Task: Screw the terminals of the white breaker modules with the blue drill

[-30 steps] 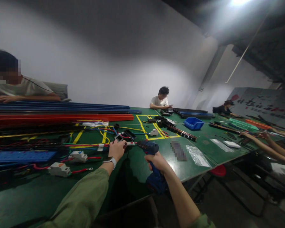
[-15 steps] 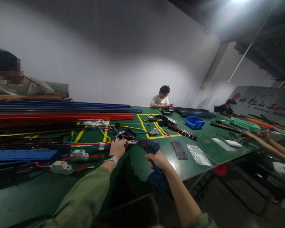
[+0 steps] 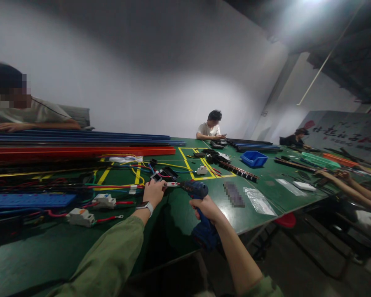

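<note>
My right hand is wrapped round the grip of a blue cordless drill, which points left. Its bit meets, or nearly meets, the end of a small white circuit breaker. My left hand, with a watch at the wrist, is closed on that breaker; the fingertips are partly hidden. Red, yellow and green wires run left from beside this hand. Just beyond it lies a black plastic housing. Two more white breakers with red leads rest on the table left of my forearm.
Blue socket strips and long red channels cover the left of the green table. Rightward are a phone-like slab, a clear plastic bag and a blue bin. Several people sit around the table.
Almost nothing differs. Both hands, the drill and the circuit breaker keep their places; the whole view has shifted very slightly.
</note>
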Available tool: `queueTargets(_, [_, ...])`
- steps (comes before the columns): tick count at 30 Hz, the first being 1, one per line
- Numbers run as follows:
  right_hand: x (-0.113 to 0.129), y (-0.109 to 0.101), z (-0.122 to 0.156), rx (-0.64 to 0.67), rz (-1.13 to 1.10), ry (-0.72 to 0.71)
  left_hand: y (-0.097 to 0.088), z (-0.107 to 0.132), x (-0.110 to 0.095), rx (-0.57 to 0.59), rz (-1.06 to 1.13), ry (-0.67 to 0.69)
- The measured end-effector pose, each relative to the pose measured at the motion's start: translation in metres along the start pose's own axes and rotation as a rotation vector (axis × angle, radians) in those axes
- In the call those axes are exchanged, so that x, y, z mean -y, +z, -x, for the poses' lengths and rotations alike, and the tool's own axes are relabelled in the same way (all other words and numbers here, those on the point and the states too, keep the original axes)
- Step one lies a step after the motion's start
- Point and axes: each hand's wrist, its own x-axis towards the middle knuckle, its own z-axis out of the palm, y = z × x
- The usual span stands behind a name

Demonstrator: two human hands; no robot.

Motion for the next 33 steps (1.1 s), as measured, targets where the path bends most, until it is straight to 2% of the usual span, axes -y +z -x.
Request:
queueTargets(26, [-0.0013,-0.0007,0.0006,-0.028,0.005,0.025,-0.0062,-0.0003,-0.0039,0.032,-0.009,-0.014])
queueTargets(33, [-0.0049,-0.0021,-0.0040,0.005,-0.021,-0.044,-0.0047,-0.0006,-0.0031,0.020,-0.008,-0.013])
